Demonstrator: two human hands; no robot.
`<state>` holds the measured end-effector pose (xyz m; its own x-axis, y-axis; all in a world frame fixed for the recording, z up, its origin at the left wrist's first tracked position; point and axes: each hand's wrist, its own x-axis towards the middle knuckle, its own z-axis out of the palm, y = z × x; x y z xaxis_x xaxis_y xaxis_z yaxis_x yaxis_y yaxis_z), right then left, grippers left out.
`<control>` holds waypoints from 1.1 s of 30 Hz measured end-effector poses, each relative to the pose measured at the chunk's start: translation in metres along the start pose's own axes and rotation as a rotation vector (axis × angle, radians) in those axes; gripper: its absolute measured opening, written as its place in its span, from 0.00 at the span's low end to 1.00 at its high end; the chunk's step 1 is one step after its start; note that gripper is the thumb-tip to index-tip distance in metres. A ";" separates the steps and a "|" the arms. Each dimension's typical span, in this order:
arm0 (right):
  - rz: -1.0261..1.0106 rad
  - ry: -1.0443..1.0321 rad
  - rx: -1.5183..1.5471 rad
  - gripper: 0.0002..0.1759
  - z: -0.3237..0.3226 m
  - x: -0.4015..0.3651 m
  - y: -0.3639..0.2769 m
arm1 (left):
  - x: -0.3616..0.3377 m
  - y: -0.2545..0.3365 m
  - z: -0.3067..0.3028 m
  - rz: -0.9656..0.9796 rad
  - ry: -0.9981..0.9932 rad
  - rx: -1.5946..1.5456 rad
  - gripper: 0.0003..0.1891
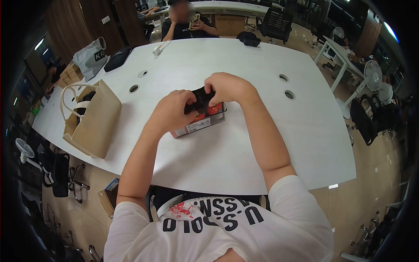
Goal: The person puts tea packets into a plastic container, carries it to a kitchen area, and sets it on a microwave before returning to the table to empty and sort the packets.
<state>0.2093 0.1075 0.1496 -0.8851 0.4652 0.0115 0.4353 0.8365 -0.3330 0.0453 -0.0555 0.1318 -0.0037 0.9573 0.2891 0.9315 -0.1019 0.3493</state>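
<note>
A clear-sided box (205, 125) with a printed white label and red-and-black contents rests on the white table (244, 161), tilted slightly across the view. Over its open-looking top is a black piece (200, 99). My left hand (173, 110) curls its fingers around the left side of that piece. From the right, my right hand (224, 88) pinches the piece's upper right part, thumb near the red contents. Whether the black piece is a lid or an insert cannot be made out.
A beige tote bag (102, 124) stands on the left, with a grey bag (90, 59) and black pouch (118, 59) behind it. At the far edge are a white adapter (157, 50) and black item (248, 38). A person (187, 26) sits opposite, holding a phone.
</note>
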 end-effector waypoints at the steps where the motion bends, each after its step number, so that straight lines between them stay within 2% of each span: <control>1: 0.053 -0.025 -0.014 0.23 0.000 0.000 0.001 | -0.001 0.004 0.005 0.004 0.012 0.044 0.11; 3: 0.163 -0.072 -0.041 0.19 0.000 -0.002 0.000 | 0.000 0.002 0.011 0.010 0.018 0.119 0.13; 9: 0.203 -0.164 -0.030 0.10 -0.004 -0.002 0.000 | 0.006 -0.008 0.011 -0.068 -0.046 0.173 0.13; 12: 0.189 -0.170 -0.039 0.09 -0.003 -0.003 -0.005 | 0.005 -0.006 0.009 -0.077 -0.056 0.166 0.14; 15: 0.164 -0.201 -0.031 0.14 -0.003 -0.002 -0.008 | 0.006 -0.003 0.010 -0.043 -0.037 0.157 0.20; 18: 0.086 -0.062 -0.008 0.25 -0.003 -0.007 -0.005 | 0.003 -0.001 0.012 0.020 0.050 0.160 0.31; 21: -0.060 0.250 -0.168 0.42 0.014 -0.008 0.003 | 0.002 -0.003 0.017 0.070 0.101 0.233 0.44; 24: 0.032 -0.095 -0.197 0.51 0.013 0.000 -0.004 | -0.002 -0.010 0.030 0.052 0.065 0.306 0.51; 26: 0.164 -0.225 -0.186 0.51 0.009 0.002 -0.014 | -0.002 -0.006 0.030 -0.003 -0.031 0.333 0.52; 27: 0.231 -0.291 -0.181 0.51 0.007 0.000 -0.018 | -0.003 -0.005 0.032 0.026 0.009 0.352 0.51; 29: 0.245 -0.273 -0.215 0.45 0.000 -0.013 -0.032 | -0.005 -0.005 0.036 0.085 0.087 0.390 0.49; 33: 0.226 -0.269 -0.219 0.35 -0.010 -0.024 -0.046 | -0.007 -0.002 0.046 0.092 0.030 0.385 0.45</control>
<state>0.2123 0.0607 0.1744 -0.7623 0.5758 -0.2956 0.6224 0.7775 -0.0905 0.0604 -0.0494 0.0884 0.0807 0.9400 0.3316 0.9967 -0.0724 -0.0373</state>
